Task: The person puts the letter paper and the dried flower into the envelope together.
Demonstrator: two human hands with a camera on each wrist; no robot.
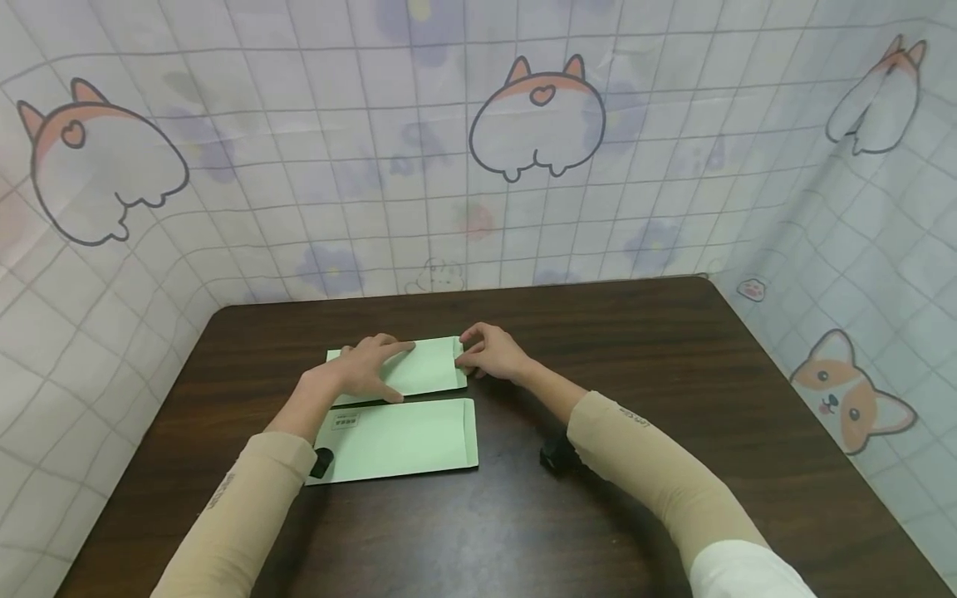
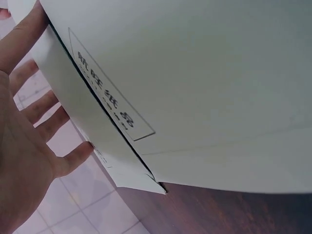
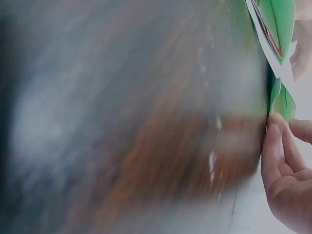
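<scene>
Two pale green envelopes lie side by side on the dark wooden table (image 1: 516, 515). On the far envelope (image 1: 434, 365) my left hand (image 1: 362, 365) rests with its fingers and thumb spread. At that envelope's right end, my right hand (image 1: 493, 353) has its thumb and fingers bent at the flap edge. The right wrist view shows the green end of the envelope (image 3: 284, 105) between the fingertips and thumb of the right hand (image 3: 290, 180). Nearer to me lies the other envelope (image 1: 396, 440), its narrow flap at the right and a small printed box (image 2: 112, 92) at its left end.
A white cloth with a grid and cartoon dogs (image 1: 538, 124) hangs behind the table and along both sides. Dark wrist cameras sit under each wrist, the right one (image 1: 557, 455) close above the tabletop.
</scene>
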